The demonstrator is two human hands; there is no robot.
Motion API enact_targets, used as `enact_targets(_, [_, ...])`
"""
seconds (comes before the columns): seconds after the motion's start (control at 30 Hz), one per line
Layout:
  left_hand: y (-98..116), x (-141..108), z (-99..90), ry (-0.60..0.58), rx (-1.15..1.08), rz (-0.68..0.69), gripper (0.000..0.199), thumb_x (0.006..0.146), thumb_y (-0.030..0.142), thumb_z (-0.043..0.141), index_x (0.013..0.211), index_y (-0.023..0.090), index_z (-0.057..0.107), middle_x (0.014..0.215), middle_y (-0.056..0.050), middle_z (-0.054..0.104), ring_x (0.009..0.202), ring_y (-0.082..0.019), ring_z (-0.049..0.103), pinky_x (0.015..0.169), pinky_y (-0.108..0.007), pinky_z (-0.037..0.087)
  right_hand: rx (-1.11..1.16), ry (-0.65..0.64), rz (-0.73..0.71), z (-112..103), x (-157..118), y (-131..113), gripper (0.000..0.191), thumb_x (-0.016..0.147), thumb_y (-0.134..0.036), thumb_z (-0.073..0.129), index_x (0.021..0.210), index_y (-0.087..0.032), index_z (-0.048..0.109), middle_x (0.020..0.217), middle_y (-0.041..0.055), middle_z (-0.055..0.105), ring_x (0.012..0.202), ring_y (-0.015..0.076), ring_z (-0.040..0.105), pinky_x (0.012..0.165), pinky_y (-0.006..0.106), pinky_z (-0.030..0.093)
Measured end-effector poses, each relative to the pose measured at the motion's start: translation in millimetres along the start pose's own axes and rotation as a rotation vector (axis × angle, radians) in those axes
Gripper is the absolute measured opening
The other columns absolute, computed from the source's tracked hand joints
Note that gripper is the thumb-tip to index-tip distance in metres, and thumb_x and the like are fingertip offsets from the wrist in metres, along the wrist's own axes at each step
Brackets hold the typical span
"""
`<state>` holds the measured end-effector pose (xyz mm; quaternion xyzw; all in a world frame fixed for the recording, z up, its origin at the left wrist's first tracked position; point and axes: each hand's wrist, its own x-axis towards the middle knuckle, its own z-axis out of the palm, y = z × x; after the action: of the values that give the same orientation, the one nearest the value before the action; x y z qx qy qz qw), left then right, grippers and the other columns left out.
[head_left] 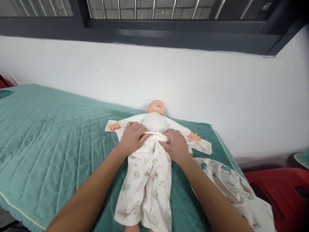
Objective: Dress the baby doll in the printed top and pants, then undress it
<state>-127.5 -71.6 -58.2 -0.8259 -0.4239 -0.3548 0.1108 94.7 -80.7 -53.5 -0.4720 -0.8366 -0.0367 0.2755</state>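
Note:
A baby doll [156, 107] lies on its back with its head by the wall and its arms spread. It wears a white long-sleeved top and white printed pants [145, 180], and its feet poke out below the cuffs. My left hand [134, 137] grips the waistband on one side, fingers curled over the cloth. On the other side my right hand [176, 143] pinches the same waistband. Under the doll a printed shirt [204, 146] is spread, its sleeves showing beyond the doll's hands.
The green quilted cover [60, 129] spreads under everything. A crumpled printed cloth [231, 183] lies at the right. Past the edge there is a red object [272, 190]. A white wall [108, 71] rises behind, with a dark-framed barred window [156, 32] above.

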Motion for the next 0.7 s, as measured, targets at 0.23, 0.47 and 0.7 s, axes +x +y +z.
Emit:
enact_targets(0.23, [-6.3, -36.2, -9.7, 0.048, -0.001, -0.218, 0.033, 0.098, 0.038, 0.046, 0.073, 0.021, 0.06, 0.069, -0.002, 0.064, 0.073, -0.019, 0.058, 0.074, -0.036, 0.037, -0.109, -0.04, 0.045, -1.0, -2.2, 4.6, 0.015, 0.092, -0.033, 0.054, 0.082, -0.022, 0.057, 0.08, 0.0034, 0.067, 0.077, 0.0215, 0.057, 0.076, 0.033, 0.034])
enact_targets(0.47, [13.0, -68.2, -21.3, -0.059, -0.169, -0.4, 0.028, 0.097, 0.042, 0.048, 0.083, 0.021, 0.06, 0.078, -0.001, 0.066, 0.077, -0.019, 0.059, 0.077, -0.037, 0.042, -0.164, -0.002, 0.054, 2.8, -5.3, 4.4, 0.01, 0.089, -0.027, 0.055, 0.084, -0.02, 0.059, 0.082, 0.0053, 0.069, 0.079, 0.0231, 0.059, 0.079, 0.033, 0.034])
enact_targets(0.7, [12.3, -67.9, -18.6, -0.075, -0.315, -0.411, 0.025, 0.094, 0.045, 0.053, 0.099, 0.022, 0.059, 0.097, -0.004, 0.067, 0.092, -0.021, 0.063, 0.084, -0.038, 0.048, -0.232, 0.021, 0.008, -0.1, -8.9, -2.3, 0.011, 0.088, -0.023, 0.051, 0.08, -0.021, 0.057, 0.078, 0.0067, 0.067, 0.076, 0.0236, 0.057, 0.08, 0.035, 0.035])
